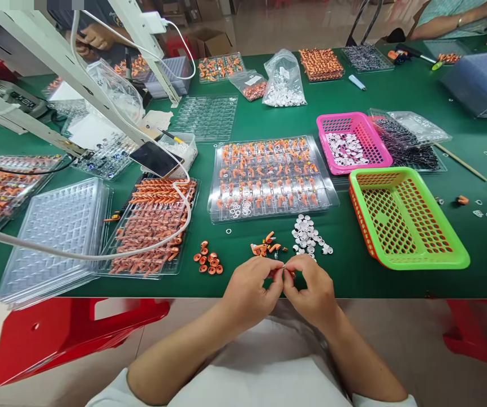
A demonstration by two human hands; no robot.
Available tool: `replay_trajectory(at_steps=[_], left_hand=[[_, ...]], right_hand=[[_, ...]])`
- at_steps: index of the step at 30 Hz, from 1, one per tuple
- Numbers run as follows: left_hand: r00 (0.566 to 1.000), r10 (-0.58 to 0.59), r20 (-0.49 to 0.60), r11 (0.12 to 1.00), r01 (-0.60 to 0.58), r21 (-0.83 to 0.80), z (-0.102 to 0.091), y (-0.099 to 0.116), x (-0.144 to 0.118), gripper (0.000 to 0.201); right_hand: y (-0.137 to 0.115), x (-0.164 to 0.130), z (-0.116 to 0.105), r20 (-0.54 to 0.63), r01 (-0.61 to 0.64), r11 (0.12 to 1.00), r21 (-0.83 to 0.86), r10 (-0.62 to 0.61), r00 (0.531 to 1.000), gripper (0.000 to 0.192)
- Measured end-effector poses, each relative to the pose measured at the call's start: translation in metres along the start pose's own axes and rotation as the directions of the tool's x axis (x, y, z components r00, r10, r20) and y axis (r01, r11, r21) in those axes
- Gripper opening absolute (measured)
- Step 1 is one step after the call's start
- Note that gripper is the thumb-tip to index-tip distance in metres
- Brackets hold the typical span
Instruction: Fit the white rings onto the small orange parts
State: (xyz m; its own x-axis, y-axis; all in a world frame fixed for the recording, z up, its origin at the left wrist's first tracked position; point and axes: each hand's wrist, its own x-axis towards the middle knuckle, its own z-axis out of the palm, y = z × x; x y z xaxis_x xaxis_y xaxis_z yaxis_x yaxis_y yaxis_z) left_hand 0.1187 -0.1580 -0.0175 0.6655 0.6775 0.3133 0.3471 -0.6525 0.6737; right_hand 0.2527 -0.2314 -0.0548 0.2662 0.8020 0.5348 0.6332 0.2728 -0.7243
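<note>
One small part pinched between left hand and right hand

Largest on my feed is the green table, spreading away from the grip, its near edge just on the wearer's side of the fingertips. Well to the left of the grip I see a stack of clear trays. Straight beyond the grip lies a compartment tray, orange pieces in its pockets and white rings gathered toward its near left corner. Right of the grip and a little farther out, I have a lime basket, nested over an orange-red one; past it, a smaller pink basket holds white pieces. Left of the grip, nearer than the stack, sits a packed tray full of orange parts. Beyond that is a dark phone.

Smaller now: white caps lie spread just beyond the right hand, copper-coloured cups cluster left of the left hand, and loose orange bits sit just past the left fingers.

Smallest is the part in the grip: thumb and finger of each hand press on it, tip to tip. The fingers hide most of it, so I cannot tell its shape.
</note>
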Motion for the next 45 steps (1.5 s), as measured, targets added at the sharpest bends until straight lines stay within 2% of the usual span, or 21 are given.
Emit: replay_trajectory(at_steps=[3, 6, 7, 9, 12, 13, 15, 30, 39, 45], left_hand=[[0.995, -0.068, 0.07, 0.994, 0.073, -0.077, -0.005, 0.002, 0.001, 0.015], [0.949, -0.228, 0.217, 0.924, 0.282, -0.258, -0.011, 0.001, 0.004, 0.017], [0.916, -0.285, 0.281, 0.865, 0.372, -0.337, -0.012, 0.0, 0.005, 0.018], [0.837, -0.357, 0.415, 0.685, 0.537, -0.493, -0.014, -0.003, 0.008, 0.019], [0.748, -0.357, 0.559, 0.415, 0.663, -0.623, -0.014, -0.008, 0.011, 0.027], [0.735, -0.349, 0.581, 0.367, 0.678, -0.637, -0.014, -0.009, 0.012, 0.029], [0.723, -0.332, 0.606, 0.326, 0.691, -0.645, -0.014, -0.011, 0.013, 0.029], [0.636, -0.221, 0.74, 0.275, 0.768, -0.578, -0.023, -0.022, 0.013, 0.026], [0.678, -0.177, 0.714, 0.409, 0.71, -0.573, -0.026, -0.018, 0.01, 0.033], [0.711, -0.163, 0.684, 0.519, 0.651, -0.553, -0.026, -0.018, 0.005, 0.027]], right_hand=[[0.003, -0.002, -0.001, 0.014, 0.045, 0.998, -0.054, -0.044, 0.999, 0.022], [0.004, -0.003, -0.006, 0.053, 0.04, 0.999, -0.004, -0.039, 0.998, 0.022], [0.005, -0.004, -0.009, 0.079, 0.03, 0.999, 0.037, -0.033, 0.996, 0.023], [0.005, -0.004, -0.014, 0.139, -0.004, 0.989, 0.145, -0.016, 0.99, 0.023], [0.005, -0.005, -0.02, 0.21, -0.058, 0.959, 0.277, -0.002, 0.978, 0.023], [0.005, -0.005, -0.021, 0.222, -0.066, 0.951, 0.301, -0.003, 0.975, 0.023], [0.005, -0.006, -0.021, 0.234, -0.072, 0.942, 0.329, -0.007, 0.972, 0.025], [0.005, 0.0, -0.022, 0.292, -0.029, 0.929, 0.369, -0.086, 0.952, 0.026], [0.003, 0.004, -0.024, 0.354, -0.048, 0.934, 0.355, -0.087, 0.931, 0.02], [-0.002, 0.006, -0.022, 0.365, -0.064, 0.939, 0.337, -0.068, 0.928, 0.013]])
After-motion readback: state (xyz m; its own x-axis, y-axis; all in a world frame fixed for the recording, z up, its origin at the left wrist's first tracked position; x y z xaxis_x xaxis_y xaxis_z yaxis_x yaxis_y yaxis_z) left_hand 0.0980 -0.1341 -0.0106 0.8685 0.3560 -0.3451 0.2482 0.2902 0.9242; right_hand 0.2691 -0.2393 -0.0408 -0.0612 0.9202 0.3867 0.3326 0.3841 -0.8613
